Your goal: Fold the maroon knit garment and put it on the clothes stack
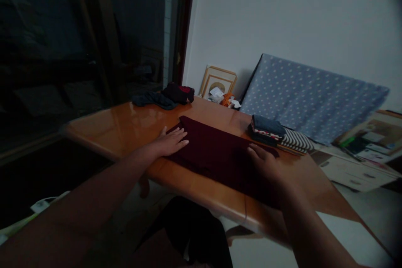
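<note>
A dark maroon garment (216, 150), laid out in a long folded strip, lies on the wooden table (179, 176). Its exact kind cannot be made out. My left hand (171, 141) rests flat on the left end of the cloth, fingers stretched out. At the right end, my right hand (264, 161) lies on the cloth with its palm down. Its fingers are extended and partly in shadow, and no cloth is seen gripped in them. Parts of the right end are hidden under my right hand and forearm.
A stack of folded clothes (266, 125) and striped cloth (297, 140) sit beyond my right hand. Dark crumpled clothes (169, 95) lie at the far left. Behind stand a large panel under blue dotted cloth (301, 92) and picture frames (218, 79). White drawers (354, 171) stand right.
</note>
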The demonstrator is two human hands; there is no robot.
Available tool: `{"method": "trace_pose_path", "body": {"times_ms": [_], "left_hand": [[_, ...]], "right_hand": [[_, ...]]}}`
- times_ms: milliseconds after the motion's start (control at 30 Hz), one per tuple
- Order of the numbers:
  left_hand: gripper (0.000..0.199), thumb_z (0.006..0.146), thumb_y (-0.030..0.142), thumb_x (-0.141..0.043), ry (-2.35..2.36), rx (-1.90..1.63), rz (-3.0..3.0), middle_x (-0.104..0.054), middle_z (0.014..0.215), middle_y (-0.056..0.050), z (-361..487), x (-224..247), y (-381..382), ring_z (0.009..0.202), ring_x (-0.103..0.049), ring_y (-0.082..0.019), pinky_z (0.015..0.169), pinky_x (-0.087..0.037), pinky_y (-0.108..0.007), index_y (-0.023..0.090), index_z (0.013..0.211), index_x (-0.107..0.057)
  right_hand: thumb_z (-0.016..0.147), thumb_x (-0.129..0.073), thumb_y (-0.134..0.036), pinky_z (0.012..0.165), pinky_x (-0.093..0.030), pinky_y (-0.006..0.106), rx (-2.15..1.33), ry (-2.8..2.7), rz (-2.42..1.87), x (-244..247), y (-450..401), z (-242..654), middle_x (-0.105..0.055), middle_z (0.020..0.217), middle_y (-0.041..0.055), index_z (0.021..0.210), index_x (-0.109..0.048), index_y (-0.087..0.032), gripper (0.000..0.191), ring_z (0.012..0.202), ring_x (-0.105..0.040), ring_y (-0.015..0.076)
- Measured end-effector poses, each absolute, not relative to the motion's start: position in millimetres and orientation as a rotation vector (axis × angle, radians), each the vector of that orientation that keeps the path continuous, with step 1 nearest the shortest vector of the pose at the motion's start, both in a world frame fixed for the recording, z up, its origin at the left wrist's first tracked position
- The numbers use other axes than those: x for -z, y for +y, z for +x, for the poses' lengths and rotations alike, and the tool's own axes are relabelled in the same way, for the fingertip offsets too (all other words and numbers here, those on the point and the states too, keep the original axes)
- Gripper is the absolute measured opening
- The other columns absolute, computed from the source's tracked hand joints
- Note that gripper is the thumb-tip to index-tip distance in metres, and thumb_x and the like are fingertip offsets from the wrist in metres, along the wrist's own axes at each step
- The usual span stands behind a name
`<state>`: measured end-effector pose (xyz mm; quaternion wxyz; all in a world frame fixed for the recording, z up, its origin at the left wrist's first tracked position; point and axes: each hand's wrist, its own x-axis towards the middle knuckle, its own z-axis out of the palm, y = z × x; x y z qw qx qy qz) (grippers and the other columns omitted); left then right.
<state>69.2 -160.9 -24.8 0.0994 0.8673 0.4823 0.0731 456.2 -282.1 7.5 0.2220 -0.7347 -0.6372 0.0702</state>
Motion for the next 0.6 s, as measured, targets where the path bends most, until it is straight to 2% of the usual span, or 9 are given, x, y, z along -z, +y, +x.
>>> {"method": "trace_pose_path", "body": {"times_ms": [100, 167, 367, 600], "left_hand": [[0.068, 0.102, 0.061, -0.016, 1.286, -0.251, 2.621, -0.025, 0.165, -0.007, 78, 22, -177, 0.154, -0.016, -0.025, 0.121, 0.005, -0.053, 0.024, 0.157, -0.033], [0.067, 0.103, 0.059, -0.015, 1.213, -0.231, 2.633, -0.024, 0.165, -0.008, 84, 23, -187, 0.154, -0.014, -0.023, 0.121, 0.003, -0.052, 0.023, 0.157, -0.032], [0.071, 0.101, 0.062, -0.016, 1.186, -0.120, 2.600, -0.014, 0.167, -0.008, 87, 29, -198, 0.155, -0.005, -0.026, 0.120, 0.000, -0.057, 0.022, 0.159, -0.026], [0.075, 0.098, 0.067, -0.023, 1.210, -0.174, 2.596, -0.016, 0.167, -0.008, 87, 32, -199, 0.155, -0.004, -0.030, 0.119, 0.000, -0.060, 0.024, 0.159, -0.026]], "right_hand": [[0.099, -0.039, -0.051, 0.120, -0.031, 0.041, -0.404, -1.950, -1.741, -5, -299, 398, -0.050, 0.151, 0.0066, 0.145, -0.052, -0.019, 0.057, 0.144, -0.040, 0.0230], [0.099, -0.041, -0.054, 0.121, -0.030, 0.044, -0.473, -2.125, -1.575, -3, -309, 363, -0.046, 0.154, 0.0088, 0.148, -0.048, -0.017, 0.062, 0.147, -0.035, 0.0247], [0.099, -0.044, -0.051, 0.121, -0.030, 0.047, -0.304, -2.402, -1.414, 3, -328, 298, -0.041, 0.156, 0.0144, 0.154, -0.040, -0.014, 0.066, 0.148, -0.033, 0.0272], [0.101, -0.044, -0.047, 0.122, -0.028, 0.048, -0.094, -2.444, -1.530, 27, -341, 283, -0.045, 0.153, 0.0175, 0.149, -0.047, -0.008, 0.062, 0.147, -0.036, 0.0290]]}}
